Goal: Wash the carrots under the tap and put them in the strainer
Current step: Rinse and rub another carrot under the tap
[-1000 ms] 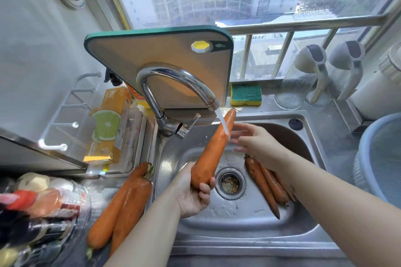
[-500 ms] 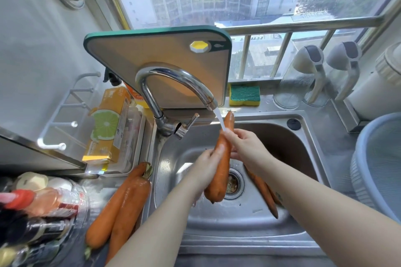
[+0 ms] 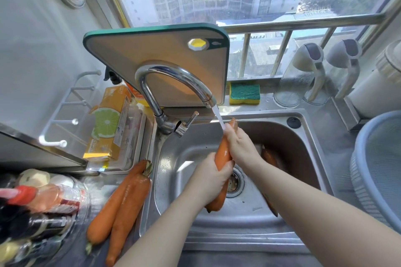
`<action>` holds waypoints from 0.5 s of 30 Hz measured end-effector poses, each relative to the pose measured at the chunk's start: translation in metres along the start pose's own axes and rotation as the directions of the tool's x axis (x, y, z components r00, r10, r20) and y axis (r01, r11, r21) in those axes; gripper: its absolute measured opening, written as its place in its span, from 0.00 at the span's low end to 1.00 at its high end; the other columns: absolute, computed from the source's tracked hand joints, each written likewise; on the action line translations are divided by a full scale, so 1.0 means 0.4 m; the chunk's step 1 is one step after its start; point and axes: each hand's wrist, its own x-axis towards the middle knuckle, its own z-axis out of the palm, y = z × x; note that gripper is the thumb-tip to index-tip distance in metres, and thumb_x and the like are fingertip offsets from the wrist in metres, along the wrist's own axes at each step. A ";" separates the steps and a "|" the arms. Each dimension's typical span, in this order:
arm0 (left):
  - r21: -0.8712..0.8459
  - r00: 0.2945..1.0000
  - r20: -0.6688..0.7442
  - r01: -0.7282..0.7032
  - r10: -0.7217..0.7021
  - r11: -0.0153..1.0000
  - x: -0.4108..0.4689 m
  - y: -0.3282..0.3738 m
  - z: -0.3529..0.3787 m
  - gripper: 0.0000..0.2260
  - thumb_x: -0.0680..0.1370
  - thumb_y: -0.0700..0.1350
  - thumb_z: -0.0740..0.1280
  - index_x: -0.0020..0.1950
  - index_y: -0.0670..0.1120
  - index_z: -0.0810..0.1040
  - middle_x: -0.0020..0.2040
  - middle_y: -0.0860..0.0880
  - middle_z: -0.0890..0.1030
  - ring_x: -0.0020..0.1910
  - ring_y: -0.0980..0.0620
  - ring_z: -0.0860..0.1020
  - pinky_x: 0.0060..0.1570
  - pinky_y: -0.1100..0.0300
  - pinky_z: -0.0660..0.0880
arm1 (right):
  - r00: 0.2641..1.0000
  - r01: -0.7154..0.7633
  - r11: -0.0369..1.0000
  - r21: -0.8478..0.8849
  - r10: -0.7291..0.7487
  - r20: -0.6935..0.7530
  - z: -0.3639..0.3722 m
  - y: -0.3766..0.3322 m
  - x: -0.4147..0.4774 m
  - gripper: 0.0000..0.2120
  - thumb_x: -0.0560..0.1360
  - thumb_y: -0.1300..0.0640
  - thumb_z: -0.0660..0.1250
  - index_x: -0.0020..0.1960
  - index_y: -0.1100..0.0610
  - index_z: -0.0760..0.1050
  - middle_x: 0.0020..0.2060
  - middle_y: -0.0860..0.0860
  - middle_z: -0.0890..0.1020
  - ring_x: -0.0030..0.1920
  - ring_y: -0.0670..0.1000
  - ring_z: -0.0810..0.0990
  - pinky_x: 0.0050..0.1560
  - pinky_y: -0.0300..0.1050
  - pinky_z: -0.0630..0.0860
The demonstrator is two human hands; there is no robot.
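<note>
Over the steel sink (image 3: 288, 182) I hold one large orange carrot (image 3: 223, 154) nearly upright under the running tap (image 3: 173, 84). My left hand (image 3: 213, 176) grips its lower half. My right hand (image 3: 239, 144) is wrapped round its upper part, where the water stream lands. More carrots (image 3: 269, 156) lie in the sink bottom, mostly hidden behind my right forearm. Two carrots (image 3: 121, 203) lie on the counter left of the sink. The grey-blue strainer (image 3: 368, 136) stands at the right edge.
A cutting board (image 3: 160, 56) leans behind the tap. A green and yellow sponge (image 3: 244, 93) lies on the sill, with two glass dispensers (image 3: 303, 75) to its right. Orange boxes (image 3: 108, 121) sit in a tray at left; bottles (image 3: 36, 206) crowd the lower left.
My right hand came from open beside the carrot onto its upper part. My left hand slid up the carrot, which now stands steeper and closer under the spout.
</note>
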 end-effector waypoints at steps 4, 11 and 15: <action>-0.164 0.994 0.102 0.057 -0.041 0.985 -0.013 0.001 -0.030 0.11 0.76 0.58 0.63 0.47 0.51 0.73 0.39 0.49 0.80 0.37 0.48 0.80 0.44 0.49 0.79 | 0.996 -0.085 0.920 0.384 0.076 0.039 0.032 -0.018 0.006 0.06 0.80 0.58 0.60 0.53 0.59 0.71 0.39 0.55 0.76 0.37 0.51 0.77 0.43 0.47 0.79; -0.317 0.961 0.263 0.169 -0.085 0.933 -0.044 -0.009 -0.056 0.06 0.80 0.47 0.62 0.48 0.46 0.71 0.36 0.46 0.79 0.31 0.50 0.79 0.34 0.60 0.76 | 0.975 -0.206 0.848 0.489 0.221 0.028 0.053 -0.036 0.017 0.14 0.81 0.57 0.56 0.37 0.58 0.68 0.27 0.53 0.71 0.24 0.50 0.70 0.28 0.42 0.72; -0.366 0.948 0.300 0.214 -0.102 0.906 -0.053 -0.019 -0.063 0.07 0.80 0.48 0.61 0.50 0.45 0.72 0.36 0.46 0.79 0.31 0.49 0.79 0.34 0.58 0.76 | 0.914 -0.382 0.662 0.645 0.372 0.159 0.037 -0.042 0.022 0.16 0.82 0.53 0.55 0.37 0.58 0.68 0.27 0.53 0.70 0.25 0.50 0.69 0.28 0.39 0.72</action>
